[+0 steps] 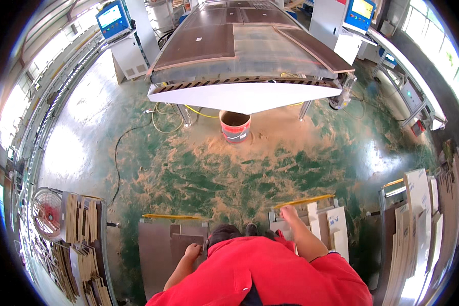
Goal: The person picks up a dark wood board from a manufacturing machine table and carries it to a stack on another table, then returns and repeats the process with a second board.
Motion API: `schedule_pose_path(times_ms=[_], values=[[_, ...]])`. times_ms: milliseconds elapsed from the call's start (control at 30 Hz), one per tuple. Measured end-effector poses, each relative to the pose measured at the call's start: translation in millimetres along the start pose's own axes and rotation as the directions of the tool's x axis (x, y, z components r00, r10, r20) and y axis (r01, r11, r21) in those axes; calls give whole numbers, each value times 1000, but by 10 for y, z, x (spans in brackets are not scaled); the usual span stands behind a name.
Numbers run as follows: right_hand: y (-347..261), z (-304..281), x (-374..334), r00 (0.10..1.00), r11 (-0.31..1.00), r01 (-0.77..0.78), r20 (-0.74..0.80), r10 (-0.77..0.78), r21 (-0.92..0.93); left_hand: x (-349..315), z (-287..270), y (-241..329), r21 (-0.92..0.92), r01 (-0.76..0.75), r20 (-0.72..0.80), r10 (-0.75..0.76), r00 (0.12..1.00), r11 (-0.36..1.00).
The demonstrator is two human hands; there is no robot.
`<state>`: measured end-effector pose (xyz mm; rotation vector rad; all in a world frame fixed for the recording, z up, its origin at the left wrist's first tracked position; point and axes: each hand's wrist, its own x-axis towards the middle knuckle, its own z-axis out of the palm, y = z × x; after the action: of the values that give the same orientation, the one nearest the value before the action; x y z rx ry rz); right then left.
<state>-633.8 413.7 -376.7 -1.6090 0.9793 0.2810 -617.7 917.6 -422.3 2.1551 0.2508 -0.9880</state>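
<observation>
My left hand (193, 251) hangs low with its fingers curled, over the right side of brown flat panels (155, 255) stacked on a low rack. Whatever it may hold is hidden. Held out forward, my right hand (289, 212) looks like a closed fist. In the picture it overlaps the left end of a yellow bar (311, 200) on another rack; I cannot tell whether they touch. White and pale boards (336, 224) lie on that rack, beside my right forearm.
Ahead stands a long table (270, 46) bearing dark panels (199, 46), with a white front guard (239, 96). Below it is a red-and-grey bucket (235, 127) amid sawdust. Board racks (81, 219) and a fan (48, 214) stand left; more boards (418, 204) right. A cable (118, 163) crosses the floor.
</observation>
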Motion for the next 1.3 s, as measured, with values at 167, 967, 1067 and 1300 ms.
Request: schedule_pose_path(times_ms=[167, 967, 1067, 1300], values=[[-593, 104, 557, 998, 994, 59, 27, -62, 95, 415, -206, 1197, 104, -88, -54, 94, 994, 991], [-3219, -2545, 2310, 854, 324, 473, -517, 63, 820, 3960, -1524, 4716, -18, -98, 35, 98, 995, 995], [-3815, -3264, 2851, 803, 323, 545, -592, 62, 773, 3969, -1294, 4781, -116, -41, 16, 43, 999, 992], [-4790, -4237, 3750, 841, 339, 524, -537, -60, 782, 3730, -773, 5027, 697, -478, 391, 276, 878, 534]])
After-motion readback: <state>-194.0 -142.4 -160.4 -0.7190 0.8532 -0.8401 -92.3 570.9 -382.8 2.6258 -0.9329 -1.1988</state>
